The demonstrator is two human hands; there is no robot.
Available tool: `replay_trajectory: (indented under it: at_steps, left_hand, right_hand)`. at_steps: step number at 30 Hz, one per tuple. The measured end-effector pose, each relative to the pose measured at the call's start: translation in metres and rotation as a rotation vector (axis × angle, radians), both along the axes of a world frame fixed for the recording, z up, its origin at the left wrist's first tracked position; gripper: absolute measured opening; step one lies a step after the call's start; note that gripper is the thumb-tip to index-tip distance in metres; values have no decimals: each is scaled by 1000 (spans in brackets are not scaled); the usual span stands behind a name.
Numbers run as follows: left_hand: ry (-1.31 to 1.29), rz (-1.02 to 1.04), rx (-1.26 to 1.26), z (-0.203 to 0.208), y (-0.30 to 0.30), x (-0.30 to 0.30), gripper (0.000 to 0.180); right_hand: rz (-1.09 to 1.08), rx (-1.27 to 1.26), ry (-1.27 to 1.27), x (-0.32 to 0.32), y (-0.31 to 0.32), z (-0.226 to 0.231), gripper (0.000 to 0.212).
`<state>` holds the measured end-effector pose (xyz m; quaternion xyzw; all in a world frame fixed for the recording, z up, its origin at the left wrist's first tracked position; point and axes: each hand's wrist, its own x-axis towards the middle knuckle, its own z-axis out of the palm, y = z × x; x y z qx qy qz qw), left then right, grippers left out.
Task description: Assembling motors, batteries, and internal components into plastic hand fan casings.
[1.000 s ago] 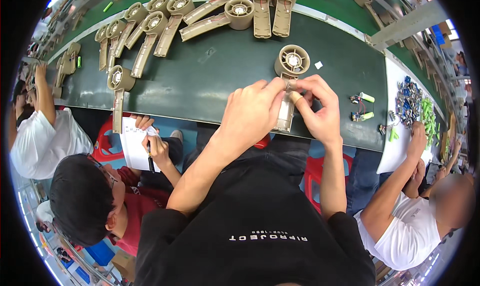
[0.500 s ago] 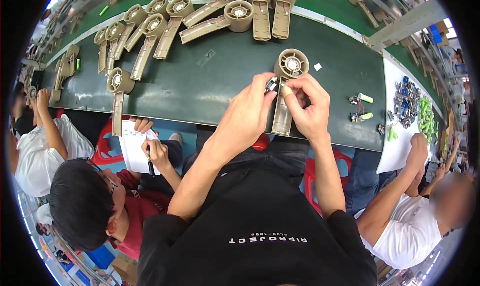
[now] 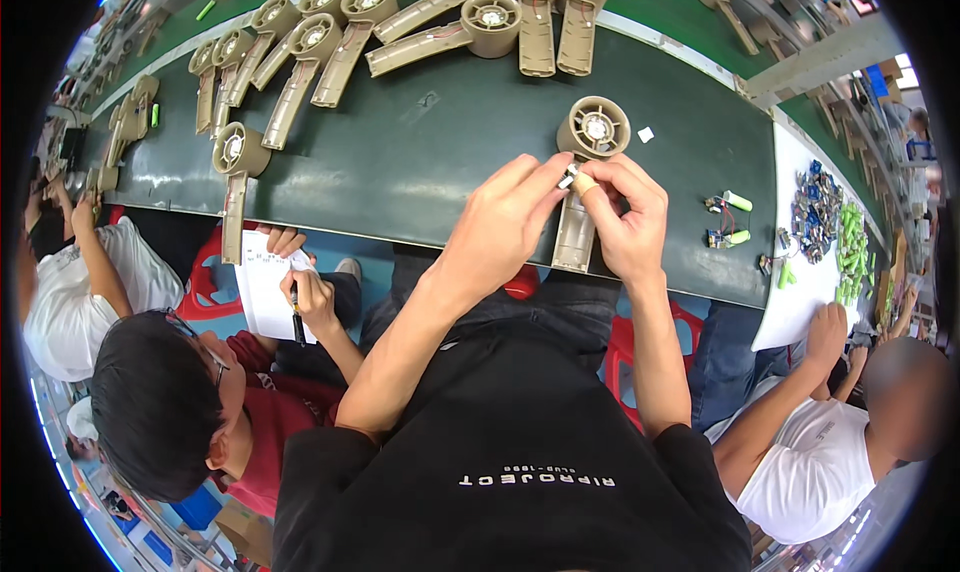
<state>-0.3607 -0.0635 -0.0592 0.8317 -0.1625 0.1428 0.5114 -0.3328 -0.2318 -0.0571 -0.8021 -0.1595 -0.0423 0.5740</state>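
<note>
A tan handheld-fan housing (image 3: pixel 574 240) lies on the dark green table in front of me, its round head with spoked grille away from me and its open handle toward me. Over the upper handle, my left hand (image 3: pixel 505 227) pinches a small black-and-white electronic part (image 3: pixel 569 177). My right hand (image 3: pixel 632 220) meets it there, thumb and fingers pressed together against the part's side. A tan cover wraps one of its fingertips. What the right fingers hold, if anything, is hidden.
Several similar tan fan housings (image 3: pixel 348 62) stand across the back and left. To the right are two green cells with boards (image 3: pixel 735 237), then piled circuit boards (image 3: pixel 815 207) and green cells (image 3: pixel 852 242) on white sheeting. A small white square (image 3: pixel 646 135) lies nearby. People sit on both sides.
My left hand has shifted slightly right, turning the small part and bringing it up to the right fingertips. The fan housing stays on the table.
</note>
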Motion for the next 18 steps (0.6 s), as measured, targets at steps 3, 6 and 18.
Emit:
replay_trajectory:
  at_steps: [3,6,18]
  left_hand:
    - [-16,41,90,-6,1,-7,29]
    - [-313,59,95,-41,-15,3,27]
    - [-276,26,281,-33,-14,3,26]
  right_hand:
    - [16,-155,-161,0,1,-1,9]
    - [-90,-362,-441,-1,-6,0,9]
    - [-80,-534,-629,2,-18,-22,12]
